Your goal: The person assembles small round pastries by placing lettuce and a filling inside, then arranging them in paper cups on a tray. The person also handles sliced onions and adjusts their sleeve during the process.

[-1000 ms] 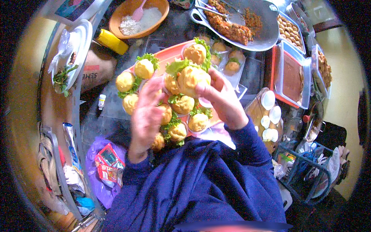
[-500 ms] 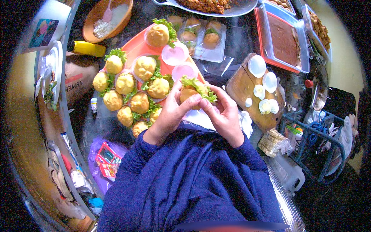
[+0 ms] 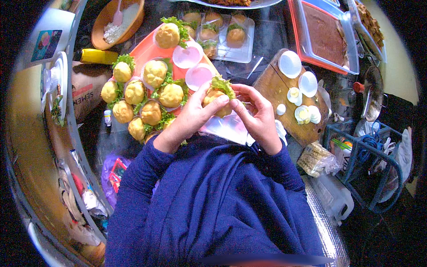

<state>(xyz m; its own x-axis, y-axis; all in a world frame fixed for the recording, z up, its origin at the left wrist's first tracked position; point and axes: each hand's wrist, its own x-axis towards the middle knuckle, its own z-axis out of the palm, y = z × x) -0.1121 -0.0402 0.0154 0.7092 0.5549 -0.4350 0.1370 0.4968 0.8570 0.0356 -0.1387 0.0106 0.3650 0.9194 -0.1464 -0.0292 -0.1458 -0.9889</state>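
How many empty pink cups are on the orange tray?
2 that I can see: one pink cup beside the farthest bun, the other pink cup just beyond the left hand. Others may be hidden.

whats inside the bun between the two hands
Green lettuce sticks out of the bun; any other filling is covered by the bun itself, the left hand and right hand.

The place looks like a kitchen, but one cannot tell if it is of a home or of a shop. Round golden buns with green lettuce (image 3: 134, 92) stand on a flat orange tray (image 3: 149, 46), a brown wooden cutting board (image 3: 272, 78) carries white fluted cups (image 3: 289, 64), and a round orange bowl (image 3: 98, 33) contains white grains (image 3: 116, 34) and a pink spoon (image 3: 117, 18).
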